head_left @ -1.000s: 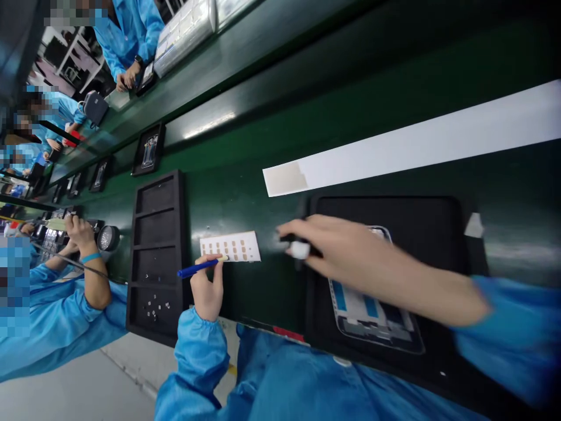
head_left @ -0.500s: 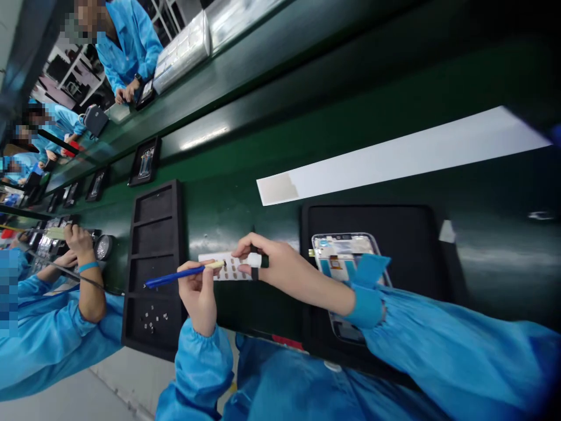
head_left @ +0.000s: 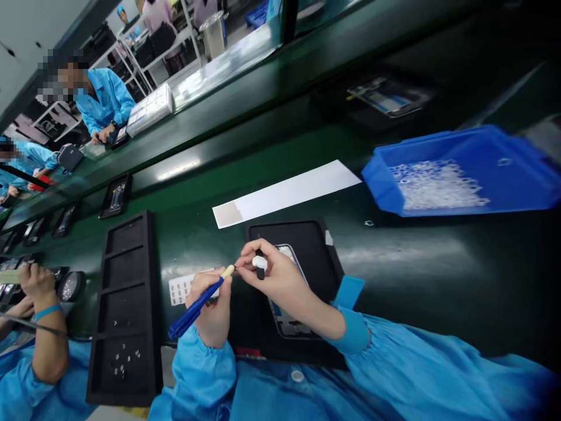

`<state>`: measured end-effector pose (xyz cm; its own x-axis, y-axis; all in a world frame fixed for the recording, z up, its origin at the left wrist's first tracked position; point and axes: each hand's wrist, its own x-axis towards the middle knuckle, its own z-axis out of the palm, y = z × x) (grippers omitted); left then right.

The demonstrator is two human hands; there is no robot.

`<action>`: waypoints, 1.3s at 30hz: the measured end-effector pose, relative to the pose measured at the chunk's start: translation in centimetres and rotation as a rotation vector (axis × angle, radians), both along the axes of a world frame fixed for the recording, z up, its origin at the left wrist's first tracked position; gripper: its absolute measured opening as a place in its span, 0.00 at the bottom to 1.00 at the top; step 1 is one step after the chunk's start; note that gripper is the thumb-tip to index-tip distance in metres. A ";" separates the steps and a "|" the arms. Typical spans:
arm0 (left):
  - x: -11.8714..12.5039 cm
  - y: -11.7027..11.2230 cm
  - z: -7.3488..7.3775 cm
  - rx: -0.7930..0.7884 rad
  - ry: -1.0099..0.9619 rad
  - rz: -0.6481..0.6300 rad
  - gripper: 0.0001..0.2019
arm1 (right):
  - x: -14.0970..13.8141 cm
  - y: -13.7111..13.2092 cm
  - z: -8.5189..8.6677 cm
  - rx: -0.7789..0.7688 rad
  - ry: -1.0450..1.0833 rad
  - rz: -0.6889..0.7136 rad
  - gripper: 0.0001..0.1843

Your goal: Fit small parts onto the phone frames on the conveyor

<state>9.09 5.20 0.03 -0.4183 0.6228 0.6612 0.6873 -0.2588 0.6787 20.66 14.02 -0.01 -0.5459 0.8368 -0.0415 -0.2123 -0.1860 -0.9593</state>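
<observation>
My left hand [head_left: 210,313] is closed around a blue pen-like tool [head_left: 199,302], its pale tip raised to meet my right hand [head_left: 274,278], whose thumb and forefinger pinch shut at that tip, so both steady the contact. Below, near the counter's near edge, lie the sticker sheet [head_left: 182,287] and the black tray [head_left: 307,245] cradling a phone frame [head_left: 287,316].

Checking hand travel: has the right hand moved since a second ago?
Yes. The right hand came back off the black tray toward the white sticker sheet.
</observation>
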 end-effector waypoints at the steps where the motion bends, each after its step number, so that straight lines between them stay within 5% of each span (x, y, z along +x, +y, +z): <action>1: 0.3 0.2 0.0 -0.005 -0.009 -0.001 0.10 | 0.3 0.1 0.0 0.000 0.001 -0.004 0.15; 5: 1.3 1.3 0.3 -0.104 -0.300 0.011 0.09 | 1.4 0.6 0.1 -0.034 0.040 -0.013 0.15; 10: 2.7 3.2 1.1 -0.278 -0.817 -0.101 0.20 | 4.0 1.6 0.3 -0.037 0.069 -0.053 0.15; 13: 3.6 3.9 1.2 -0.260 -0.767 -0.123 0.19 | 5.8 2.1 0.5 0.020 0.006 -0.155 0.15; 16: 4.3 4.3 1.0 -0.145 -0.462 -0.123 0.12 | 6.9 2.1 0.9 0.067 -0.055 -0.192 0.15; 20: 4.6 4.5 0.6 -0.020 -0.122 -0.191 0.09 | 6.8 1.8 1.3 0.069 -0.053 -0.190 0.13; 25: 4.3 4.3 0.3 0.021 0.025 -0.236 0.10 | 5.9 1.8 0.7 0.060 -0.055 -0.210 0.14; 28: 4.4 4.2 0.3 -0.025 -0.107 -0.195 0.09 | 5.6 1.7 0.4 0.056 -0.042 -0.215 0.13; 35: 4.4 5.4 1.0 -0.331 -0.940 -0.239 0.22 | 6.2 1.8 0.8 0.020 0.005 -0.180 0.13; 39: 4.7 5.3 0.8 -0.261 -0.829 -0.184 0.20 | 7.2 2.1 0.7 0.070 -0.062 -0.261 0.15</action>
<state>13.75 10.55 0.84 -0.5784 0.8156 0.0175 -0.0890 -0.0844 0.9924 27.84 16.14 0.74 -0.3093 0.9509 -0.0055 -0.1848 -0.0658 -0.9806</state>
